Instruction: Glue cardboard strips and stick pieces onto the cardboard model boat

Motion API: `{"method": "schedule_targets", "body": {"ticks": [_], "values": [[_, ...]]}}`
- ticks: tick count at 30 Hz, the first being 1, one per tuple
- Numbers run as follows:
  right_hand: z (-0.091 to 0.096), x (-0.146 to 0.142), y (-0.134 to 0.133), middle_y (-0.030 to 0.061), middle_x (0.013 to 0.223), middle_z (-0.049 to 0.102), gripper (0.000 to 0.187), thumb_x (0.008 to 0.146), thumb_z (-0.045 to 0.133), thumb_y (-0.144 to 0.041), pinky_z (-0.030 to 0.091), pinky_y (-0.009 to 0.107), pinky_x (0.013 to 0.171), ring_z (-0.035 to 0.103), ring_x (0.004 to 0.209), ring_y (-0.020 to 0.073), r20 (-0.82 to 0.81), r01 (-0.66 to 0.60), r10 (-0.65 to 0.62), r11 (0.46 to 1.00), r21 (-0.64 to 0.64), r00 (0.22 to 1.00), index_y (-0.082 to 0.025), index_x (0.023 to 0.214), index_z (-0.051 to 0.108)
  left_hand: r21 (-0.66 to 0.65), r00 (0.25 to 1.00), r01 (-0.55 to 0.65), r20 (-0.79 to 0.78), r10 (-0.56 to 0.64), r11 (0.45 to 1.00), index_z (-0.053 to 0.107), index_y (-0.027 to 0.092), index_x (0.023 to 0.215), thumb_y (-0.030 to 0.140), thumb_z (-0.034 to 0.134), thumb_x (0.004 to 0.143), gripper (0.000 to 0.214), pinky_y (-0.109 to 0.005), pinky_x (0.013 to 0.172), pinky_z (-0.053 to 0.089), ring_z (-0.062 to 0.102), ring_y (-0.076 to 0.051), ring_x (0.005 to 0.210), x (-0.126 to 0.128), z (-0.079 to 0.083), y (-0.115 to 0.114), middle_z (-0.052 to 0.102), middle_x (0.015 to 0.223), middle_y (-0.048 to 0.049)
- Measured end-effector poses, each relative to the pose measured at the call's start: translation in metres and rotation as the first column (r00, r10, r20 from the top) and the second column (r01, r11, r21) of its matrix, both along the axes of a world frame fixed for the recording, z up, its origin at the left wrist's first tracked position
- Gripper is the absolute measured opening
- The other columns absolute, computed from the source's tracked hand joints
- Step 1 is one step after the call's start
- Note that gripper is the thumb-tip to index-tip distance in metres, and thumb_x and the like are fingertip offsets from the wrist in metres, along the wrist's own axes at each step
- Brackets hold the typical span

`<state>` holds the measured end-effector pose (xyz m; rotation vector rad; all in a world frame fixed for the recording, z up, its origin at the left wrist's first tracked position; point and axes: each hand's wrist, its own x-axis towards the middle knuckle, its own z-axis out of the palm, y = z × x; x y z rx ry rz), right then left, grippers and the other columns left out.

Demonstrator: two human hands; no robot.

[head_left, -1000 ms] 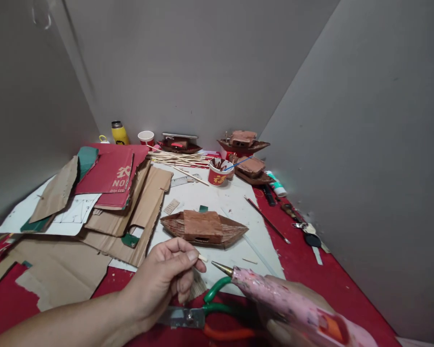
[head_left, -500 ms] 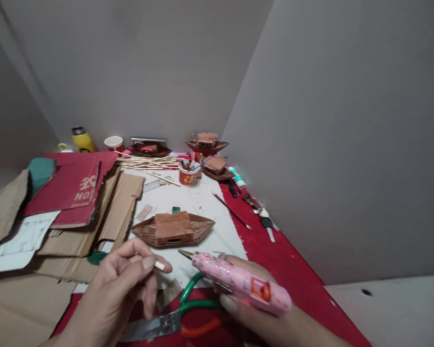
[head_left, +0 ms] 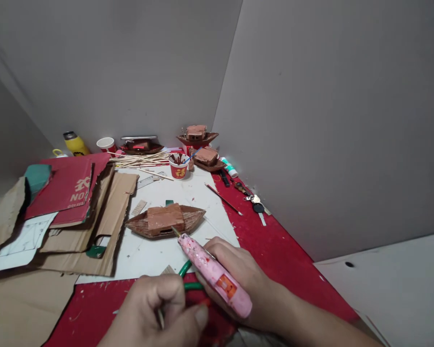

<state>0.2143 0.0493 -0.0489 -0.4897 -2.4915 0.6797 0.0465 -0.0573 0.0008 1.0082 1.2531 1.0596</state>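
Note:
My right hand [head_left: 235, 274] is closed around a pink hot glue gun [head_left: 217, 279], its nozzle pointing away and left, in line with the cabin of a brown model boat [head_left: 166, 220]. Whether the tip touches the boat I cannot tell. Lower down, my left hand [head_left: 159, 308] is curled shut, and a bit of thin pale stick [head_left: 161, 318] shows between its fingers. Green-handled scissors [head_left: 193, 286] lie between the hands, mostly hidden behind them. The boat rests on a white sheet [head_left: 198, 250], with a small cardboard strip [head_left: 139, 207] beside it.
Cardboard sheets [head_left: 125, 188] are piled on the left. Behind stand a paper cup [head_left: 179, 167] with brown paint stains, a bundle of thin sticks [head_left: 141, 159], more model boats [head_left: 208, 156] and a yellow bottle [head_left: 75, 143]. A paintbrush [head_left: 224, 198] and keys [head_left: 258, 207] lie right.
My left hand has moved down and right and curled inward. The glue gun has swung, so its nozzle now overlaps the boat's near side. The view has shifted slightly.

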Motion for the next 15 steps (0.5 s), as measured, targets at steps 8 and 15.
{"method": "schedule_targets", "body": {"ticks": [8, 15], "values": [[-0.003, -0.001, -0.004, 0.0085, 0.079, 0.057, 0.014, 0.086, 0.047, -0.030, 0.039, 0.030, 0.057, 0.050, 0.070, 0.0203, -0.018, -0.056, 0.058, 0.994, 0.099, 0.998, -0.017, 0.087, 0.052, 0.472, 0.659, 0.288, -0.729, 0.185, 0.833, 0.041, 0.020, 0.057, 0.021, 0.064, 0.082, 0.035, -0.023, 0.045, 0.018, 0.029, -0.008, 0.043, 0.001, -0.002, 0.006, 0.039, 0.047, 0.0050], [-0.010, 0.001, -0.006, 0.0087, 0.079, 0.056, 0.013, 0.087, 0.048, -0.029, 0.036, 0.031, 0.056, 0.050, 0.070, 0.0207, 0.025, -0.047, 0.045, 0.991, 0.125, 0.999, -0.017, 0.083, 0.052, 0.428, 0.653, 0.296, -0.743, 0.146, 0.854, 0.054, 0.021, 0.062, 0.021, 0.063, 0.084, 0.024, -0.024, 0.047, 0.021, 0.031, -0.009, 0.043, 0.002, 0.000, 0.006, 0.044, 0.048, 0.0036]]}}
